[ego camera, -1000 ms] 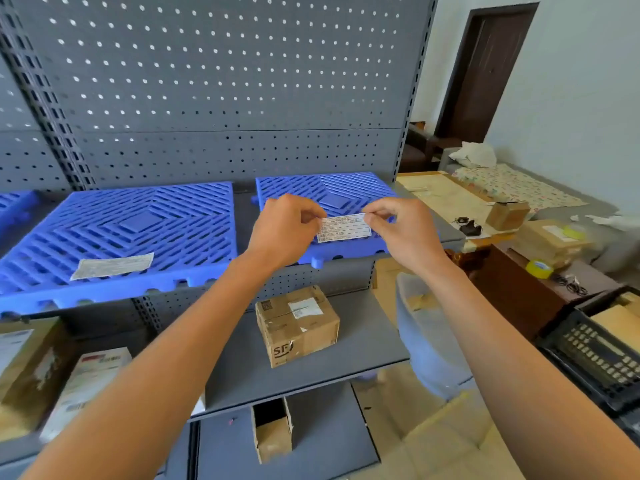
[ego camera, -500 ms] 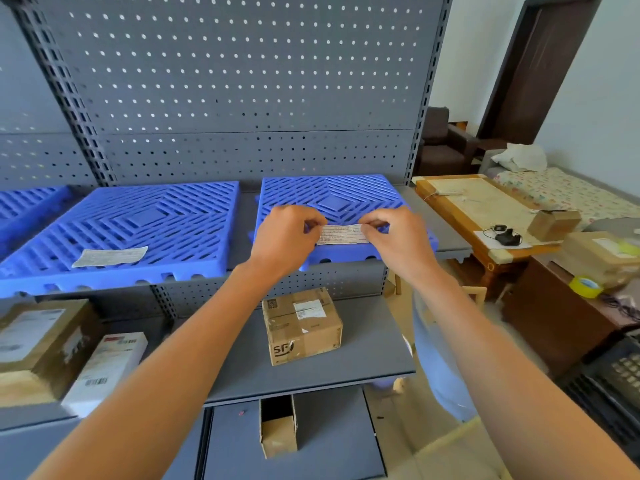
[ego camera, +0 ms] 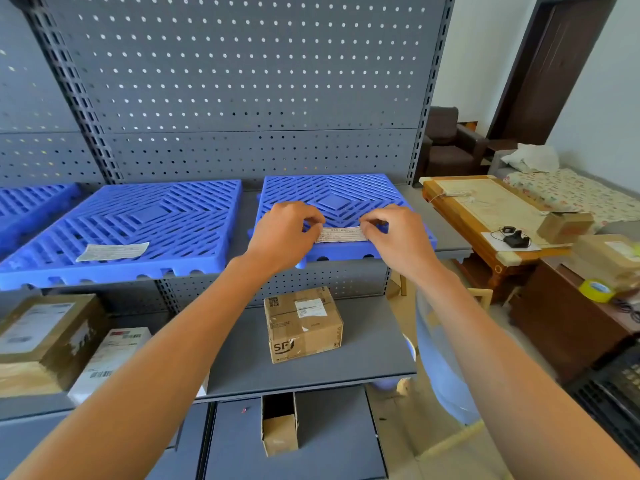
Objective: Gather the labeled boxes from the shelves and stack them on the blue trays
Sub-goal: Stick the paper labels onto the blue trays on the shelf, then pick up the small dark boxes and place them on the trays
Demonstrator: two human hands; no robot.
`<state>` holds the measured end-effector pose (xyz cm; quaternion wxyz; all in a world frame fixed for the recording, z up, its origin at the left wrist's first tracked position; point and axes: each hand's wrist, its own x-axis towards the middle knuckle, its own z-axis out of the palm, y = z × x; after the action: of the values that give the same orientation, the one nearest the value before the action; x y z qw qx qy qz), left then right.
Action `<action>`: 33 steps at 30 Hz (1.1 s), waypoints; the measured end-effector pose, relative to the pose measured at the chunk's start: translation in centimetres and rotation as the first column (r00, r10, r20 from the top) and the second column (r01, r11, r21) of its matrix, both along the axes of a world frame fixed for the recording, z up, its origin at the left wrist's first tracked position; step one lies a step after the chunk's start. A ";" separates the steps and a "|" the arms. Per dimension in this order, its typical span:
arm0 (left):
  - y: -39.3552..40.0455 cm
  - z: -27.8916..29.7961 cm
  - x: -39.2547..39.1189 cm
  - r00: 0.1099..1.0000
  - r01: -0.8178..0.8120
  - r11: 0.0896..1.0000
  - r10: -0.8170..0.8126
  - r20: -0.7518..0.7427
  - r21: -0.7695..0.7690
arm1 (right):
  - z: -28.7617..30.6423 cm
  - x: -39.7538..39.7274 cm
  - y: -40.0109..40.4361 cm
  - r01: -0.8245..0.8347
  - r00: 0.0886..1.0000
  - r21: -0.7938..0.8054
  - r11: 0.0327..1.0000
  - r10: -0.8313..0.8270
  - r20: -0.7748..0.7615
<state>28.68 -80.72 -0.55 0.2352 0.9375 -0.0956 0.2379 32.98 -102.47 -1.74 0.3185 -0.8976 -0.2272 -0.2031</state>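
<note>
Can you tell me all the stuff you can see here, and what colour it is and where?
blue trays: three, blue, side by side on the upper shelf; the leftmost only partly in view
paper label: one, white, held at the front of the right tray
second label: one, white, lying on the middle tray
SF box: one, brown, on the middle shelf
taped box: one, brown, middle shelf, far left
white box: one, white, beside the taped box
open carton: one, brown, lowest shelf
tape roll: one, yellow, on the dark desk at right
armchair: one, brown, by the door
hands: left hand and right hand, each pinching one end of the paper label
</note>
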 end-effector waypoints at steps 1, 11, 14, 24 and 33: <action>-0.1 0.0 -0.2 1.000 0.000 1.000 0.000 0.002 0.018 | 0.1 -0.1 0.0 -0.004 1.000 -0.006 1.000 0.004 0.006; 0.9 1.7 -1.2 0.995 -0.054 0.975 0.071 -0.074 0.214 | 1.3 -0.3 0.9 -0.040 0.999 -0.113 0.993 0.044 0.027; 2.5 2.1 -2.2 0.982 -0.120 0.955 0.155 -0.110 0.270 | 1.6 -0.8 3.6 -0.099 0.991 -0.140 0.985 0.109 0.070; 12.6 3.6 -9.6 0.921 -0.339 0.890 0.380 -0.086 0.305 | 3.4 -4.0 16.1 -0.284 0.949 -0.165 0.944 0.302 0.094; 25.2 3.8 -21.6 0.802 -0.560 0.794 0.592 -0.087 0.238 | 5.3 -12.3 31.4 -0.513 0.819 -0.385 0.767 0.572 0.048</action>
<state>7.07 -55.49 3.24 0.0623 0.9564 0.1903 0.2128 20.70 -71.10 3.53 0.1766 -0.8155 -0.5356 -0.1302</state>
